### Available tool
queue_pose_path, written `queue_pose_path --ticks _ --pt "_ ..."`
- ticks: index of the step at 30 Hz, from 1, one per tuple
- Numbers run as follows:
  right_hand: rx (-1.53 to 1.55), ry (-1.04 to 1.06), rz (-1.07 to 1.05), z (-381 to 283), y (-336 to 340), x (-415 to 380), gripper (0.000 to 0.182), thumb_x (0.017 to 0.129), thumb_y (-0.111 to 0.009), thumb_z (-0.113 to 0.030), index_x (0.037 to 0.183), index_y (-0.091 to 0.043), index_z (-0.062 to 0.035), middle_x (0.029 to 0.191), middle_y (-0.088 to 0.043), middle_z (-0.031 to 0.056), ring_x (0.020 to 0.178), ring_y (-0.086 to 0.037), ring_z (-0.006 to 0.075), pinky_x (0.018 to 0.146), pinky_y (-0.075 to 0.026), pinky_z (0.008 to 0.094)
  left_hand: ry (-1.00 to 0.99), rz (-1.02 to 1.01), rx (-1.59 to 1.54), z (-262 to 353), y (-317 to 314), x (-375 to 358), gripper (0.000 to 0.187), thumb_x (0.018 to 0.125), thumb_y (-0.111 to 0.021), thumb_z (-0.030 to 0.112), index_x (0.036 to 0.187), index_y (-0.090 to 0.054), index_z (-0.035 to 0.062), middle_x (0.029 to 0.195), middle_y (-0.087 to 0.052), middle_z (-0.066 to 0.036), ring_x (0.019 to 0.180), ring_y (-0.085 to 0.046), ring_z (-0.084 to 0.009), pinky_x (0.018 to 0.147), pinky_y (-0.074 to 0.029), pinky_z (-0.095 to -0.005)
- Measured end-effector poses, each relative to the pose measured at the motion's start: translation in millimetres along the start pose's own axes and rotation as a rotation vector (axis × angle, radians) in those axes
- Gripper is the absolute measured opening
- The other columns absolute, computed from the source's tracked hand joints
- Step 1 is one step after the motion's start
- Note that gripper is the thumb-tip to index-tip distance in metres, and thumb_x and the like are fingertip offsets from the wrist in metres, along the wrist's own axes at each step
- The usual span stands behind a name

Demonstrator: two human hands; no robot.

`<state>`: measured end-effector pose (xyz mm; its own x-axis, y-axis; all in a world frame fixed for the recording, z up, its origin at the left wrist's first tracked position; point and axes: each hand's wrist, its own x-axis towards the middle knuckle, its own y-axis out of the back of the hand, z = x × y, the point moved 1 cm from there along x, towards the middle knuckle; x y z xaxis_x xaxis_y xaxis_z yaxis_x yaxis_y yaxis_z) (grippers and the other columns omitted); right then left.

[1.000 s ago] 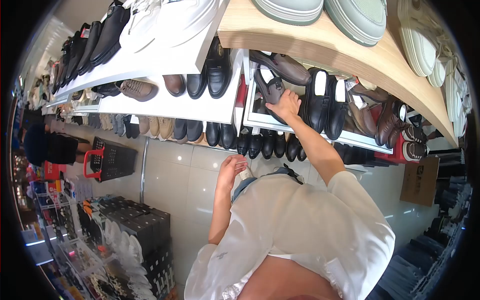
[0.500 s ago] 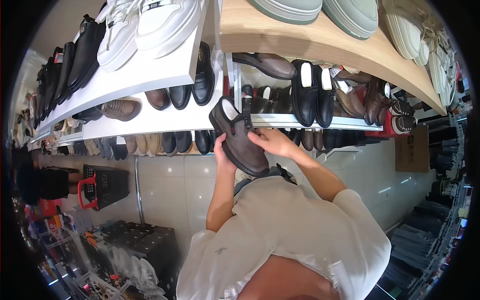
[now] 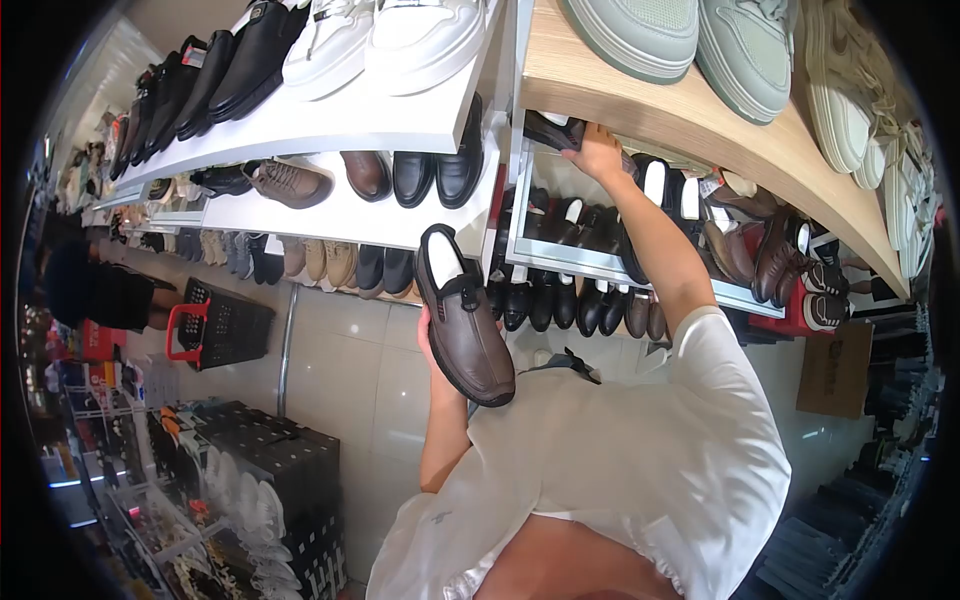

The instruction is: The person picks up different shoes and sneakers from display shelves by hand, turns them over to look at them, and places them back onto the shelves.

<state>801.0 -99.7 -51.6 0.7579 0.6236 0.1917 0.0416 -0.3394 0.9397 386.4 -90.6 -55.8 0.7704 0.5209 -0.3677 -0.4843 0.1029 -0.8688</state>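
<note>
A brown leather slip-on shoe with a dark sole and pale insole is in my left hand, toe pointing down toward me. Most of that hand's fingers are hidden behind the shoe. My right hand reaches up under the wooden shelf, its fingers and thumb closed around a second dark brown shoe lying there. The shelf edge and the hand partly cover this second shoe.
Overhead, the wooden shelf carries pale green shoes; a white shelf holds white sneakers and black shoes. Rows of dark shoes stand below. A black basket with a red handle is at left, near another person.
My right hand has let go of the shoe in my left hand and moved up to the second brown shoe on the shelf. The held shoe has come lower and closer.
</note>
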Motion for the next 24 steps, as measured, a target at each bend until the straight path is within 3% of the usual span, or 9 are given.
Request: queue_pose_path --ticks 2,7,10,13,15,18,20,23,24 --pt "0.024 -0.01 -0.071 2 2 6 0.095 0.069 -0.081 -0.045 0.139 -0.034 -0.002 0.135 -0.048 0.0262 0.127 -0.046 0.0427 0.1 -0.041 0.0553 0.003 -0.004 0.024 -1 6 -7 0.067 0.091 -0.037 0.059 0.125 -0.055 0.0037 0.112 -0.062 -0.017 0.093 -0.066 -0.0301 0.08 -0.057 -0.0475" --pt "-0.028 -0.067 0.119 -29 45 -26 0.08 0.069 -0.079 -0.044 0.127 -0.046 0.0004 0.126 -0.055 0.0267 0.118 -0.052 0.0442 0.09 -0.046 0.0576 -0.016 -0.119 -0.04 -10 10 -9 0.07 0.091 -0.036 0.06 0.128 -0.053 0.0028 0.119 -0.06 -0.019 0.105 -0.062 -0.0326 0.087 -0.054 -0.0476" --pt "0.1 -0.122 0.086 -42 82 -75 0.083 0.069 -0.079 -0.047 0.117 -0.049 0.0142 0.109 -0.06 0.0329 0.115 -0.055 0.0425 0.089 -0.046 0.0544 -0.069 -0.139 -0.155 -23 -3 -4 0.078 0.09 -0.035 0.061 0.139 -0.044 0.0016 0.141 -0.045 -0.025 0.127 -0.045 -0.0427 0.105 -0.04 -0.053" --pt "0.523 -0.305 -0.078 -44 110 -130 0.078 0.069 -0.079 -0.046 0.109 -0.05 0.0149 0.106 -0.059 0.0351 0.107 -0.059 0.0421 0.086 -0.048 0.0469 -0.066 -0.179 -0.154 -27 -31 -6 0.077 0.089 -0.038 0.057 0.141 -0.042 0.0009 0.137 -0.05 -0.022 0.125 -0.05 -0.0404 0.107 -0.039 -0.0522" --pt "0.604 -0.3 -0.077 -56 117 -175 0.073 0.07 -0.08 -0.043 0.107 -0.051 0.0126 0.105 -0.059 0.0337 0.101 -0.06 0.0416 0.086 -0.048 0.0422 -0.059 -0.217 -0.066 -31 -33 0 0.084 0.088 -0.037 0.062 0.143 -0.038 -0.0005 0.147 -0.036 -0.025 0.134 -0.037 -0.0463 0.111 -0.031 -0.0554" --pt "0.605 -0.149 -0.081 -77 121 -222 0.068 0.072 -0.081 -0.039 0.107 -0.049 0.0099 0.103 -0.059 0.0289 0.098 -0.06 0.0402 0.085 -0.047 0.0434 -0.034 -0.203 -0.073 -38 -36 2 0.077 0.087 -0.04 0.058 0.138 -0.044 -0.0001 0.139 -0.047 -0.025 0.126 -0.048 -0.0428 0.107 -0.038 -0.0531" --pt "0.603 -0.067 -0.074 -87 126 -242 0.064 0.072 -0.082 -0.036 0.103 -0.049 0.0099 0.099 -0.055 0.0258 0.096 -0.056 0.0404 0.083 -0.045 0.0455 0.036 -0.24 -0.366 -42 8 14 0.069 0.087 -0.043 0.053 0.131 -0.052 0.0012 0.125 -0.059 -0.021 0.112 -0.059 -0.0374 0.098 -0.048 -0.0505" --pt "0.515 0.131 0.068 -89 129 -258 0.065 0.071 -0.082 -0.036 0.102 -0.048 0.011 0.094 -0.053 0.0243 0.091 -0.054 0.0406 0.079 -0.044 0.0468 -0.092 -0.099 -0.204 -40 -6 4 0.064 0.086 -0.045 0.051 0.126 -0.057 0.0031 0.115 -0.065 -0.017 0.1 -0.064 -0.0329 0.088 -0.053 -0.0481" --pt "0.533 0.183 0.077 -89 137 -261 0.066 0.071 -0.083 -0.036 0.102 -0.048 0.0108 0.094 -0.051 0.0227 0.089 -0.051 0.0397 0.079 -0.042 0.0479 -0.067 -0.197 -0.135 -37 -11 2 0.067 0.08 -0.049 0.054 0.125 -0.059 0.0055 0.115 -0.065 -0.015 0.1 -0.065 -0.0326 0.087 -0.054 -0.0463"
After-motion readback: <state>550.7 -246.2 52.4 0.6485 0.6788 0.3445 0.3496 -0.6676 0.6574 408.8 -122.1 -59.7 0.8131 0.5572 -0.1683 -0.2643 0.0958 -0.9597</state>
